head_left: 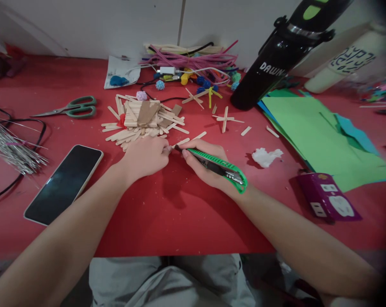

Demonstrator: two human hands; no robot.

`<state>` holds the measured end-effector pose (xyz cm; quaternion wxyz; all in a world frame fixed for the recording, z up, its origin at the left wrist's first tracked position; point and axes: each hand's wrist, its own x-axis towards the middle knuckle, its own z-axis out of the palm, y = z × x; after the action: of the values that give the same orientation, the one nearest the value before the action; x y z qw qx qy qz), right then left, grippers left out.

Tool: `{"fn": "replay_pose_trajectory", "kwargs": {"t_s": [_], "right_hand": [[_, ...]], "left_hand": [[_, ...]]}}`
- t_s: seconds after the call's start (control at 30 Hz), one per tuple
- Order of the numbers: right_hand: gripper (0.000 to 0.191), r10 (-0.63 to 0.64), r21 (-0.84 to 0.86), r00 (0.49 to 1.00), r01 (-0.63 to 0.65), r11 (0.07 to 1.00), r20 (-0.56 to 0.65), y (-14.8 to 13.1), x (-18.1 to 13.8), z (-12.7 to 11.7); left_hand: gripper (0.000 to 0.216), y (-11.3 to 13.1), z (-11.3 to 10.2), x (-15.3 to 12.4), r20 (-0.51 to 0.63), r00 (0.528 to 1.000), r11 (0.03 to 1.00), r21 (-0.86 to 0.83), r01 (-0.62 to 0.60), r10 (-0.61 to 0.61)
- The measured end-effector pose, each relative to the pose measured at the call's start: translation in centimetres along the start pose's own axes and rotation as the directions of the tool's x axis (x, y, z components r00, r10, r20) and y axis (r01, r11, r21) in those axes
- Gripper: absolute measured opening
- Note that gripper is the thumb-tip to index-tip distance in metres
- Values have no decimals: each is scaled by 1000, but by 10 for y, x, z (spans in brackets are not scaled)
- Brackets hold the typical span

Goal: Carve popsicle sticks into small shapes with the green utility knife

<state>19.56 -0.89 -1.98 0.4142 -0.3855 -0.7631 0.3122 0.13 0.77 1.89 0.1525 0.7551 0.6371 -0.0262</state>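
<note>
My right hand point(208, 162) is closed around a green utility knife point(216, 164), its black tip pointing left at my other hand. Fingers curled in, my left hand point(146, 155) pinches a wooden craft stick point(172, 147), of which only a short bit shows at the blade; the rest is hidden. Just beyond the fingertips, a loose craft stick point(199, 135) lies on the red tabletop point(186, 226). Behind my left hand spreads a heap of craft sticks point(129, 136) with brown cardboard pieces point(148, 113) on top. Sticks crossed into a star point(225, 119) lie farther back.
A phone point(65, 183), scissors point(79, 106) and silvery wires point(13, 147) are on the left. At the back are pink pipe cleaners point(193, 62) and a black bottle point(266, 64). Green paper sheets point(317, 132), crumpled tissue point(266, 157) and a purple plug adapter point(329, 196) lie right.
</note>
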Motion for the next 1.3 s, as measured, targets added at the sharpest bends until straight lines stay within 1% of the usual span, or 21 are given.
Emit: {"fn": "replay_pose_trajectory", "kwargs": {"t_s": [0.1,0.2,0.37,0.57,0.63,0.8,0.97,1.17,1.3], "right_hand": [[15,-10,10,1000,10,1000,10,-1,0,-1],[14,7,-3,1000,-7,1000,-1,1,1,-1],[15,68,-48,998,-68,997,-13,3,0,-2],[13,181,-120,983,-176,977,40,-7,1,-8],[15,175,-107,984,-171,979,31,-9,1,-8],[28,154,16,988,-153,988,-31,-4,1,-5],[24,102,77,993,-98,992,-52,3,1,-3],[24,123,102,991,-118,988,-48,11,2,0],[25,126,73,991,-122,990,-44,15,2,0]], "left_hand": [[39,0,0,1,0,1000,1000,-4,-1,1],[38,1,0,1,4,1000,1000,-6,8,-8],[39,2,-1,0,15,1000,1000,-17,23,-23],[39,2,0,-1,-9,999,999,-18,42,-42],[39,2,0,-1,-13,999,999,-23,35,-35],[39,0,-1,0,-3,1000,1000,-26,12,-12],[41,-3,1,2,-12,1000,1000,-14,-8,8],[41,-4,2,2,-8,1000,1000,-4,-11,11],[40,-3,1,1,-13,1000,1000,2,-15,15]]}}
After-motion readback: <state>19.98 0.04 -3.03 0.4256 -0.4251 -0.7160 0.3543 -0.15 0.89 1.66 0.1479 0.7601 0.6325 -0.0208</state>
